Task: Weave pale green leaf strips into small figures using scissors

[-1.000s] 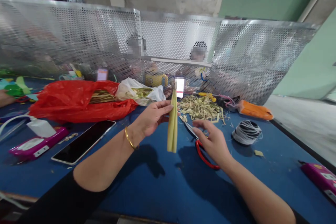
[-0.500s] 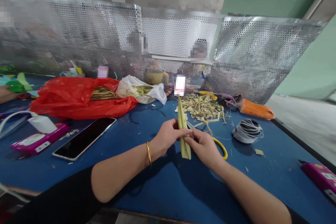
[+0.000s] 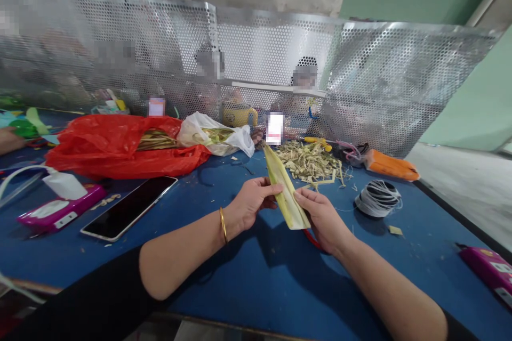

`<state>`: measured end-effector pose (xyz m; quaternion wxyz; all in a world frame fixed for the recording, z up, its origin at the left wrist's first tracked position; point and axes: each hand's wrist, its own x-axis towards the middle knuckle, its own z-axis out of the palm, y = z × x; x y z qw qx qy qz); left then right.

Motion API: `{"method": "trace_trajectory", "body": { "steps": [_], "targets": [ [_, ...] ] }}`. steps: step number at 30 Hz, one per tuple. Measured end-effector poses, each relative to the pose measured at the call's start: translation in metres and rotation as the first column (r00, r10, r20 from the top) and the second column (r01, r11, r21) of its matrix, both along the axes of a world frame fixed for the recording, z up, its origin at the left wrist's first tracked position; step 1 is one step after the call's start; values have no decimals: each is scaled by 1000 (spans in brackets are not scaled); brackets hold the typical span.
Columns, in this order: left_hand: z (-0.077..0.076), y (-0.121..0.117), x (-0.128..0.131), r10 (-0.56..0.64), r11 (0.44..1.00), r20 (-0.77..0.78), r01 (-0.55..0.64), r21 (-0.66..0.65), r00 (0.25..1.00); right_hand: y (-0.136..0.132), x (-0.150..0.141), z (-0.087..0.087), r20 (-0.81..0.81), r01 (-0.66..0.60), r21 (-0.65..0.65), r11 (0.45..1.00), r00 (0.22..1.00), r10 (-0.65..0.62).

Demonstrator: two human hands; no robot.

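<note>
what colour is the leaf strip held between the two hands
The leaf strip is pale yellow-green, seen best in the head view.

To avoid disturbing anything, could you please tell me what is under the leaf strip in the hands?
Just past the lower end of the leaf strip, a curved red handle shows beside the right hand; the rest is covered by strip and hand.
</note>
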<state>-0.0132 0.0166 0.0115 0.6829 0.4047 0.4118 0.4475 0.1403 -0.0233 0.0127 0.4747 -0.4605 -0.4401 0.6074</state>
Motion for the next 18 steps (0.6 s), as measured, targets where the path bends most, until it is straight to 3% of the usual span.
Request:
{"method": "trace_trajectory", "body": {
  "steps": [4,9,14,16,18],
  "targets": [
    [1,1,-1,63,996,-81,-58,62,995,2,2,-3,231,-31,161,986,973,-7],
    [0,1,0,101,988,-161,-81,128,982,4,4,-10,507,-74,302,951,857,-94],
    [0,0,1,2,987,-192,29,158,981,5,5,-12,490,9,296,955,857,-161],
    [3,1,0,35,982,-205,5,189,978,5,4,-12,447,21,234,972,886,-127],
    [6,6,-4,156,960,-214,-96,264,964,6,4,-11,400,30,193,981,910,-107]
  ]
}}
